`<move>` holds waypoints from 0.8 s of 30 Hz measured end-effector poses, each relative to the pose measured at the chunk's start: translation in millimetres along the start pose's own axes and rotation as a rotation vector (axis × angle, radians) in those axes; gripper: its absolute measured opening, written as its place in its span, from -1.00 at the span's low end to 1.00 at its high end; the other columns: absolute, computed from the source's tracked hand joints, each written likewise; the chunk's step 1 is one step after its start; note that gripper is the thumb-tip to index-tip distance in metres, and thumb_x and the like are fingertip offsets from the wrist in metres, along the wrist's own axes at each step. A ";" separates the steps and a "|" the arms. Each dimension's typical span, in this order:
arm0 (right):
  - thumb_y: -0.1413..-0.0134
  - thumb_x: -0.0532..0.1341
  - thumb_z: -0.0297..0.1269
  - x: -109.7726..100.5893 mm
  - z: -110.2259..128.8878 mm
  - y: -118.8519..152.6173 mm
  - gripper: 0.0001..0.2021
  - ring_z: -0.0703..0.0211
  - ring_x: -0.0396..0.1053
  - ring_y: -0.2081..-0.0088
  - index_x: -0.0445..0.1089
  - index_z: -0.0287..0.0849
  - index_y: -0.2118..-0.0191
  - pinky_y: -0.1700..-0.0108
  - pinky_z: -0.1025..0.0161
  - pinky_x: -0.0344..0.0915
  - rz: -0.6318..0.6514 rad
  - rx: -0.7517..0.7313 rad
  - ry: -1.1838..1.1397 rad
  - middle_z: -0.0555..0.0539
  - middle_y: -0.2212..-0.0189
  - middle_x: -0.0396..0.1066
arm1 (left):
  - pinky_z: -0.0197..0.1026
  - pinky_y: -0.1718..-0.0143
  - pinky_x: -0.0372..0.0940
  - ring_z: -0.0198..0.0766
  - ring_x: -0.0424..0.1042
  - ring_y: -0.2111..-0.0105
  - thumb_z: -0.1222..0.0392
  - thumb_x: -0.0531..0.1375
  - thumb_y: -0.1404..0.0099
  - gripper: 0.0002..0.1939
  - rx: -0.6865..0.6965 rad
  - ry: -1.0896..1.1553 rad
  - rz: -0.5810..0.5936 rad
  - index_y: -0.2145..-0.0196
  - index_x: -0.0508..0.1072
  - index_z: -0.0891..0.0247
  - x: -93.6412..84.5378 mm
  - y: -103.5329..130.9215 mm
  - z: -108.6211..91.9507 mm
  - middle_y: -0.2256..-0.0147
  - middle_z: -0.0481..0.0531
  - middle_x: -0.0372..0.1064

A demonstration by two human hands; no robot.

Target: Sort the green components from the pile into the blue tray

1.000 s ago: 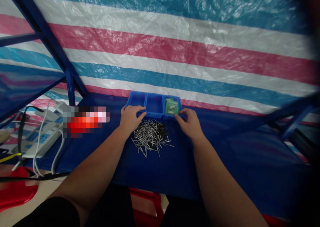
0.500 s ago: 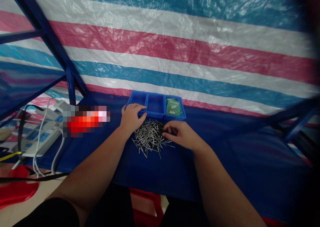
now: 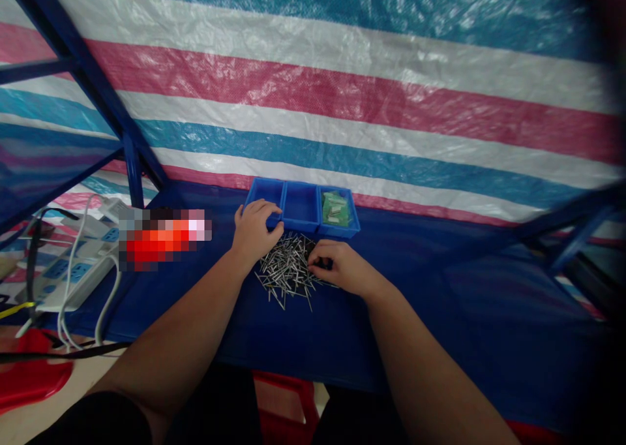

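Note:
A heap of thin silver metal pins lies on the blue tabletop, with some dark pieces along its right side. Behind it stand three joined blue bins. My left hand lies over the front of the left bin, thumb and fingers apart, with nothing visible in it. At the heap's right edge, the thumb and fingertips of my right hand are pinched together among the pins. Whatever is between those fingertips is too small to make out. The right bin holds a green-and-clear packet.
White power strips with cables sit at the left table edge, beside a pixelated red object. Blue metal frame bars rise left and right. A striped plastic sheet hangs behind the table. Red stools show below.
My right hand has moved slightly left into the heap's edge, and its fingertips have closed together. My left hand stays at the left bin. The view has shifted a little.

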State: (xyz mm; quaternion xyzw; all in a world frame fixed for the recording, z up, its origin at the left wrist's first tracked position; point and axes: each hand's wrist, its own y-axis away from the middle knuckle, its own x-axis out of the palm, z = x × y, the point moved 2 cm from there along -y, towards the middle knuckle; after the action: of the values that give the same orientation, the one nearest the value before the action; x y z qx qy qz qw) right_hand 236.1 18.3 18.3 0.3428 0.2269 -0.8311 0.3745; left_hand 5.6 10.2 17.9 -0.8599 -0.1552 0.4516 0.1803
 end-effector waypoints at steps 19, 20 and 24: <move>-0.04 0.24 -0.48 -4.4 -4.9 0.0 -0.86 0.28 0.36 0.45 0.53 -0.15 0.31 0.36 0.29 0.26 -0.031 0.057 0.063 0.00 0.43 0.45 | 0.29 -0.29 -0.05 0.00 0.35 -0.14 0.22 0.27 -0.23 -0.78 -0.023 -0.023 0.025 0.14 0.48 0.07 1.2 0.0 1.5 0.00 0.03 0.48; -0.04 0.23 -0.49 -4.5 -5.4 0.2 -0.85 0.28 0.36 0.45 0.53 -0.16 0.30 0.36 0.30 0.25 -0.020 0.057 0.067 0.00 0.43 0.45 | 0.28 -0.30 -0.05 -0.01 0.35 -0.13 0.22 0.27 -0.24 -0.78 -0.028 -0.025 0.035 0.14 0.47 0.07 0.9 -0.1 1.2 0.00 0.02 0.48; -0.04 0.23 -0.52 -4.5 -5.9 0.7 -0.80 0.28 0.38 0.41 0.55 -0.16 0.25 0.32 0.31 0.26 0.027 0.029 0.067 -0.02 0.39 0.46 | 0.26 -0.30 -0.06 -0.03 0.35 -0.13 0.21 0.26 -0.25 -0.78 -0.030 -0.029 0.052 0.13 0.46 0.07 0.3 -0.3 0.6 0.02 0.00 0.48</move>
State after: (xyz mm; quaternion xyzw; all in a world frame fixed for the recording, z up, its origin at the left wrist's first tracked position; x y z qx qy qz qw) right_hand 241.2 23.6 17.6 0.3787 0.2224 -0.8173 0.3730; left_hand 5.2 10.8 17.5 -0.8597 -0.1422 0.4661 0.1534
